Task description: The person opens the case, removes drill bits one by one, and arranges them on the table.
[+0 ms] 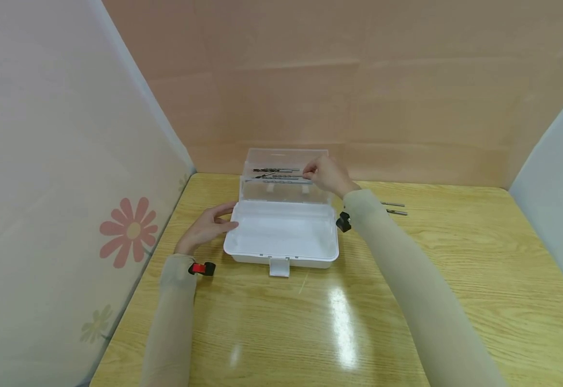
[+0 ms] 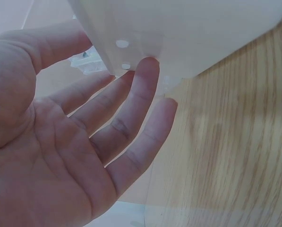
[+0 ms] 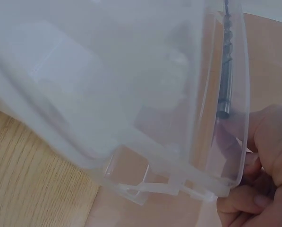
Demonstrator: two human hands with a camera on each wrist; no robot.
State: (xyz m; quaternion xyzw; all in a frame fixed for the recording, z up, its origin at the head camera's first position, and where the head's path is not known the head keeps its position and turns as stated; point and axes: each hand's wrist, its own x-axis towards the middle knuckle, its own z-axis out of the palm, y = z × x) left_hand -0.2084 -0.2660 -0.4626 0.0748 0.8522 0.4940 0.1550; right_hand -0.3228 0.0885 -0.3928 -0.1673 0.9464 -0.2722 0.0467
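A white plastic case (image 1: 281, 228) lies open on the table, its latch (image 1: 279, 266) hanging at the front. Behind its base stands a clear raised tray (image 1: 252, 191) with several metal drill bits (image 1: 274, 170). My left hand (image 1: 210, 228) rests against the case's left end, thumb by the rim and fingers loosely extended along the side wall (image 2: 178, 38). Over the tray's right part, my right hand (image 1: 327, 174) pinches at the end of a drill bit (image 3: 226, 85). The clear wall partly blurs those fingertips in the right wrist view.
On the table (image 1: 455, 258), right of the case and partly behind my right forearm, lie two more drill bits, the nearer shank (image 1: 397, 212) below the farther one (image 1: 392, 203). A clear lid (image 1: 286, 156) stands behind the tray, close to the back wall covering (image 1: 281, 80).
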